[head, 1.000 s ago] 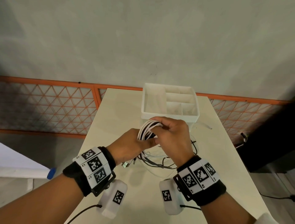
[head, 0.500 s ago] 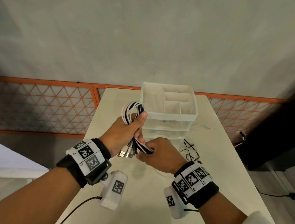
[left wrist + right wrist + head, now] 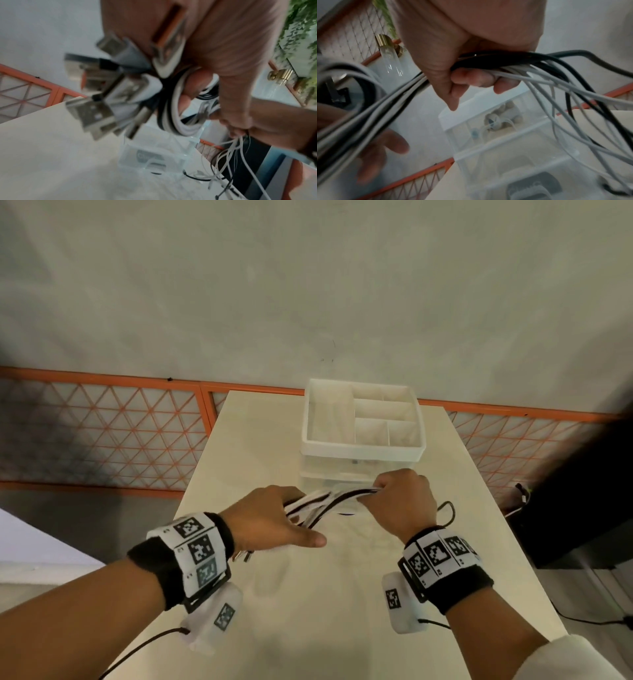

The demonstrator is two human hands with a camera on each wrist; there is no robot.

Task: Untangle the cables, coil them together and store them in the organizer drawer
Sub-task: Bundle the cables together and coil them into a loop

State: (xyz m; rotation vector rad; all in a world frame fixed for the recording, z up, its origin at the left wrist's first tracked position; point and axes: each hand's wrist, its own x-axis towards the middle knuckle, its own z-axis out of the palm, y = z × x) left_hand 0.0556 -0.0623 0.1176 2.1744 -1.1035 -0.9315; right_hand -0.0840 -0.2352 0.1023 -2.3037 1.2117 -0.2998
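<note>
The bundle of black and white cables (image 3: 329,503) is stretched between both hands above the pale cream desk (image 3: 308,628). The left hand (image 3: 270,522) curls its fingers round the coiled end, thumb extended, with metal USB plugs (image 3: 96,115) sticking out below the palm. The right hand (image 3: 399,506) is clenched round the other end, and loose strands (image 3: 573,108) trail from it toward the desk. Just behind the hands stands the white plastic organizer with clear drawers (image 3: 363,448), its top tray divided into compartments. An orange lattice railing (image 3: 102,436) runs behind the desk.
</note>
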